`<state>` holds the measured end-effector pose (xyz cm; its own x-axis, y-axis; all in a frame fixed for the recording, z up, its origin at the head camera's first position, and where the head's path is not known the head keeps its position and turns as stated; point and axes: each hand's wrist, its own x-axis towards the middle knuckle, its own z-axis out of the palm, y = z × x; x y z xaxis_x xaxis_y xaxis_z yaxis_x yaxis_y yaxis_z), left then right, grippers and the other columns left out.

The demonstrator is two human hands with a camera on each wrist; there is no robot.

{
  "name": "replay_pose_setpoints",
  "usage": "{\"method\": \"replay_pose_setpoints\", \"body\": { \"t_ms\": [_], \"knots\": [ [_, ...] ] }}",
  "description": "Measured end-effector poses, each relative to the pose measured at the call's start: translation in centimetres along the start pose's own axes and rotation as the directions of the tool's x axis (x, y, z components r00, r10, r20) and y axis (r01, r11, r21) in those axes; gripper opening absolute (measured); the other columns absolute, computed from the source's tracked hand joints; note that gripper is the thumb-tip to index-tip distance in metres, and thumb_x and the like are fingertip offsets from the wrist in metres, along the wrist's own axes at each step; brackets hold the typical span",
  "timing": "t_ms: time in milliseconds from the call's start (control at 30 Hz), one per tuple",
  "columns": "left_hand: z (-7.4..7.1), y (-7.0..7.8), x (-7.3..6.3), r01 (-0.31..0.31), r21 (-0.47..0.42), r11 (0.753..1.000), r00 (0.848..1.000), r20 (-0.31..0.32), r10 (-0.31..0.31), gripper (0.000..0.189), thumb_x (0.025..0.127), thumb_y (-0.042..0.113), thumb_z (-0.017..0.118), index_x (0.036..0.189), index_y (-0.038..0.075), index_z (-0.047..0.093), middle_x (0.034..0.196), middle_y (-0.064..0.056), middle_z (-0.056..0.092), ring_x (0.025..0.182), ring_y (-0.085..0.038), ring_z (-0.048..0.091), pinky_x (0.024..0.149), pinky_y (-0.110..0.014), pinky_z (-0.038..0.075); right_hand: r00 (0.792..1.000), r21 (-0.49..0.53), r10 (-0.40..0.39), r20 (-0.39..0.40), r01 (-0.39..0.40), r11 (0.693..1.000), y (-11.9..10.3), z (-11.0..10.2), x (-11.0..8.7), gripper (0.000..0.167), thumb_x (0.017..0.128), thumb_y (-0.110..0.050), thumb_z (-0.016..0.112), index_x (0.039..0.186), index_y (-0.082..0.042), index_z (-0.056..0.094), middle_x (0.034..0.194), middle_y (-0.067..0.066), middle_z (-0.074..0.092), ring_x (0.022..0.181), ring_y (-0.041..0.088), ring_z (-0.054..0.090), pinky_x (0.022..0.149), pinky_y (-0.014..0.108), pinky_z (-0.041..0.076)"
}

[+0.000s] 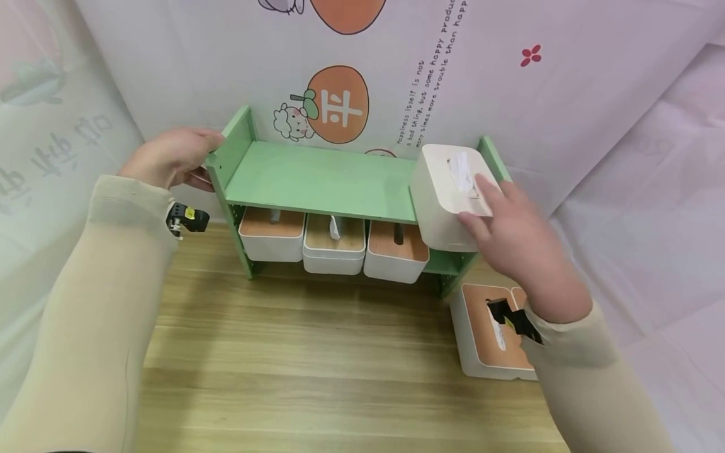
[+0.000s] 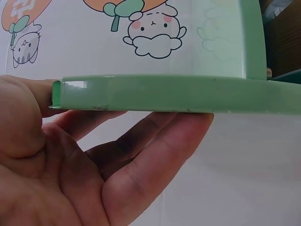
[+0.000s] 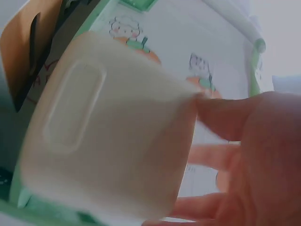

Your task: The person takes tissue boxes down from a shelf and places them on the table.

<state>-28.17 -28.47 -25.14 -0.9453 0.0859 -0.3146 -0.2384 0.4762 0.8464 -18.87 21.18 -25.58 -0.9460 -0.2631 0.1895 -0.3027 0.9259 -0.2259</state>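
Observation:
A green two-tier shelf [image 1: 317, 179] stands against the printed backdrop. At its left end my left hand [image 1: 175, 157] grips the upright side panel [image 1: 235, 148]; in the left wrist view, the fingers lie along the panel's outer face. My right hand [image 1: 518, 239] holds a cream tissue box [image 1: 433, 195] by its lid and near edge. A white tissue [image 1: 461, 171] sticks out of the lid. The box is at the upper tier's right end, jutting past the front edge. Whether its base touches the board cannot be told.
On the lower tier sit three white tissue boxes with wood-coloured lids: left [image 1: 272, 242], middle [image 1: 334, 248] and right [image 1: 396, 255]. More boxes [image 1: 478, 327] with orange-brown lids stand on the wooden floor [image 1: 317, 365], right of the shelf. White printed cloth [image 1: 566, 126] surrounds the area.

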Motion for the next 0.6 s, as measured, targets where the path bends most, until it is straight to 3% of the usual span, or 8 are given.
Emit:
{"method": "replay_pose_setpoints", "body": {
  "t_ms": [133, 233, 300, 400, 467, 500, 533, 600],
  "knots": [
    [0.0, -0.1, 0.0, 0.005, 0.0, 1.0, 1.0, -0.008, -0.005, 0.06, 0.109, 0.043, 0.031, 0.159, 0.012, 0.021, 0.143, -0.019, 0.041, 0.111, -0.037, 0.058, 0.091, -0.048, 0.053, 0.988, 0.2, 0.156, 0.004, -0.154, 0.968, 2.2, -0.3, -0.6, 0.073, 0.103, -0.058, 0.033, 0.151, -0.004, 0.035, 0.139, 0.025, 0.049, 0.121, 0.044, 0.049, 0.092, 0.062, 0.041],
    [0.0, 0.0, -0.1, 0.011, -0.004, 1.0, 1.0, -0.01, -0.011, 0.06, 0.109, 0.043, 0.029, 0.16, 0.013, 0.018, 0.145, -0.019, 0.04, 0.112, -0.037, 0.058, 0.092, -0.048, 0.053, 0.971, 0.427, 0.226, 0.079, -0.238, 0.873, 4.3, 0.2, -0.6, 0.078, 0.102, -0.061, 0.029, 0.146, 0.003, 0.037, 0.128, 0.029, 0.054, 0.105, 0.036, 0.062, 0.087, 0.049, 0.053],
    [0.0, 0.0, -0.1, 0.01, 0.001, 1.0, 1.0, -0.014, -0.01, 0.06, 0.109, 0.043, 0.029, 0.16, 0.014, 0.017, 0.145, -0.02, 0.04, 0.112, -0.037, 0.058, 0.091, -0.048, 0.053, 0.959, 0.64, 0.221, 0.179, -0.284, 0.714, 5.7, 0.8, -0.2, 0.073, 0.103, -0.059, 0.033, 0.14, 0.003, 0.041, 0.121, 0.028, 0.057, 0.096, 0.031, 0.067, 0.081, 0.043, 0.058],
    [0.1, 0.0, -0.1, 0.011, 0.002, 1.0, 1.0, -0.022, -0.011, 0.06, 0.109, 0.043, 0.028, 0.16, 0.014, 0.017, 0.145, -0.021, 0.04, 0.111, -0.037, 0.058, 0.091, -0.048, 0.054, 0.933, 0.87, 0.141, 0.33, -0.358, 0.338, 7.5, 1.6, 0.6, 0.056, 0.103, -0.054, 0.04, 0.128, -0.004, 0.048, 0.115, 0.025, 0.06, 0.092, 0.034, 0.069, 0.08, 0.044, 0.058],
    [0.2, 0.1, -0.1, 0.01, 0.004, 1.0, 0.999, -0.03, -0.01, 0.06, 0.109, 0.044, 0.029, 0.16, 0.014, 0.019, 0.144, -0.021, 0.04, 0.11, -0.038, 0.059, 0.09, -0.048, 0.054, 0.915, 0.906, 0.079, 0.396, -0.403, 0.128, 8.1, 1.9, 1.0, 0.045, 0.103, -0.051, 0.045, 0.121, -0.01, 0.047, 0.113, 0.019, 0.062, 0.096, 0.038, 0.068, 0.083, 0.048, 0.057],
    [0.2, 0.1, -0.1, 0.01, 0.004, 1.0, 0.999, -0.033, -0.01, 0.06, 0.109, 0.044, 0.028, 0.16, 0.014, 0.02, 0.144, -0.021, 0.04, 0.11, -0.038, 0.059, 0.091, -0.049, 0.054, 0.909, 0.907, 0.049, 0.415, -0.417, 0.06, 8.3, 2.1, 1.1, 0.041, 0.103, -0.049, 0.047, 0.12, -0.011, 0.046, 0.112, 0.017, 0.062, 0.098, 0.039, 0.067, 0.085, 0.05, 0.056],
    [0.2, 0.1, -0.1, 0.012, 0.003, 1.0, 0.999, -0.037, -0.012, 0.061, 0.109, 0.045, 0.029, 0.16, 0.013, 0.02, 0.144, -0.021, 0.041, 0.11, -0.038, 0.059, 0.091, -0.049, 0.054, 0.906, 0.905, 0.024, 0.423, -0.424, 0.027, 8.4, 2.2, 1.3, 0.039, 0.104, -0.046, 0.047, 0.122, -0.012, 0.046, 0.113, 0.017, 0.062, 0.099, 0.04, 0.066, 0.086, 0.05, 0.055],
    [0.2, 0.0, -0.2, 0.011, 0.004, 1.0, 0.999, -0.04, -0.011, 0.061, 0.108, 0.046, 0.029, 0.159, 0.013, 0.021, 0.143, -0.021, 0.041, 0.111, -0.039, 0.059, 0.09, -0.049, 0.054, 0.903, 0.903, -0.017, 0.429, -0.429, 0.0, 8.4, 2.3, 1.5, 0.039, 0.105, -0.041, 0.048, 0.128, -0.011, 0.041, 0.113, 0.018, 0.062, 0.1, 0.042, 0.065, 0.088, 0.051, 0.054]
  ]
}}
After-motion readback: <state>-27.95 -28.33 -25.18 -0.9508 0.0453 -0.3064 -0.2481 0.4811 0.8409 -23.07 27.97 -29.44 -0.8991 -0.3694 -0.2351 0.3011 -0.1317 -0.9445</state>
